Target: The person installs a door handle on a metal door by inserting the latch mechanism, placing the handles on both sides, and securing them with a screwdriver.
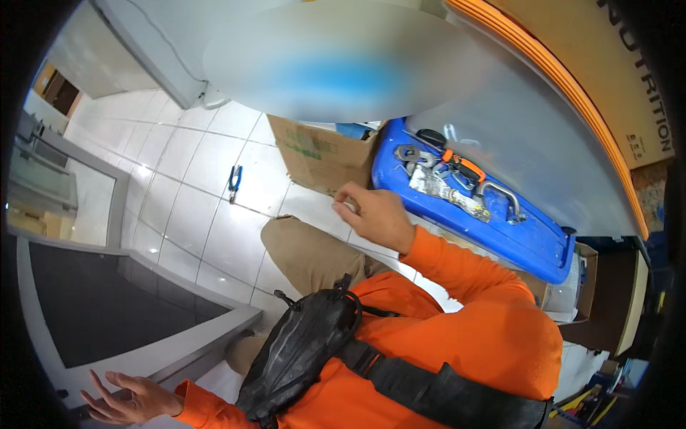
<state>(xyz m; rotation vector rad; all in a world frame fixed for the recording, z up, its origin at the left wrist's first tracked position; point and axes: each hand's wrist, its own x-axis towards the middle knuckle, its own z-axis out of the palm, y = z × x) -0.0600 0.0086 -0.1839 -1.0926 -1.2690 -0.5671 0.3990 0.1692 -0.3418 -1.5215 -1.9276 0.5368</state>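
At the lower left, my left hand (128, 397) is open, palm up with the fingers spread, and it holds nothing. It is beside a pale frame (164, 350) around a dark panel. My right hand (377, 216) is closed near the middle, thumb and fingers curled together. Whatever it may hold is too small or hidden to make out. Just beyond it stands a cardboard box (321, 154). To its right, a blue plastic lid (529, 247) bears an orange-and-black-handled tool (466, 167), a curved metal handle (504, 194) and a paint-smeared white piece (436, 184).
Blue-handled pliers (234, 182) lie on the white tiled floor (189, 164) ahead. A black waist bag (300, 350) sits across my lap. Grey and orange-edged panels (557, 71) and a large carton (629, 93) rise at the upper right. A blurred patch covers the top centre.
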